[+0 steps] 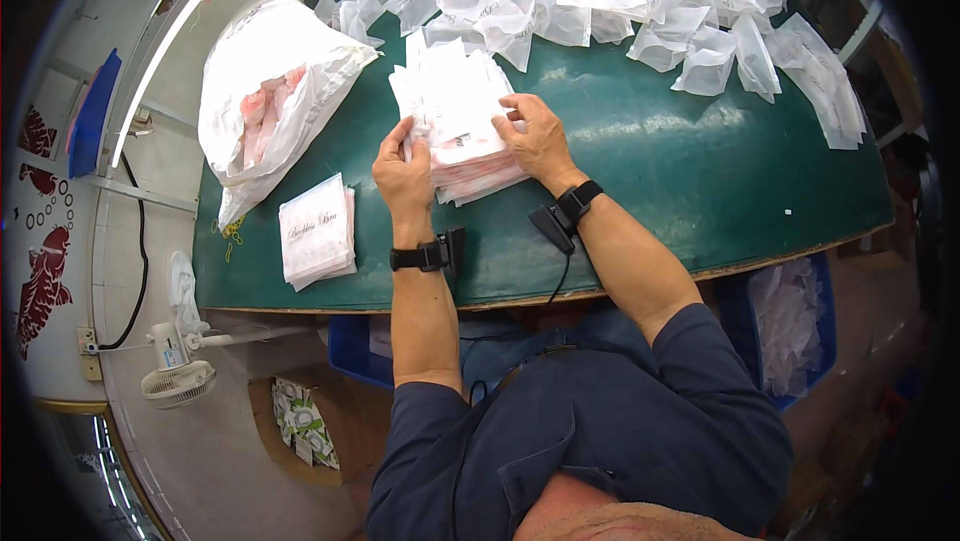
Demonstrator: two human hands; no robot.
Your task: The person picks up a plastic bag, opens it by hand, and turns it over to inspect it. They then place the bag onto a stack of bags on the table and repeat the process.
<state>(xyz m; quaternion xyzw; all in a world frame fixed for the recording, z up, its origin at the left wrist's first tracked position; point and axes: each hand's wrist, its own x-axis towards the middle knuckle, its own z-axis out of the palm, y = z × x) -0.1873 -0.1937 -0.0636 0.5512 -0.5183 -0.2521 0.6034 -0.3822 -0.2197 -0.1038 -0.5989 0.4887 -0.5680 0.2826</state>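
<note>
On the green table in front of me lies a thick stack of frosted plastic bags (462,121), printed on top and pinkish at the edges. My left hand (404,176) grips its left edge, with the thumb toward the top. My right hand (543,141) bends its fingers against the right edge. The upper bags sit unevenly and fan out toward the far side. Left of my left forearm rests a smaller neat stack of similar printed bags (316,231), apart from both hands.
A large white sack (290,61) with pink contents stands open at the left. Loose frosted bags (690,31) cover the table's far side. Blue bins (825,316) stand below its front edge. A small fan (178,376) and a cardboard box (262,416) are at the lower left.
</note>
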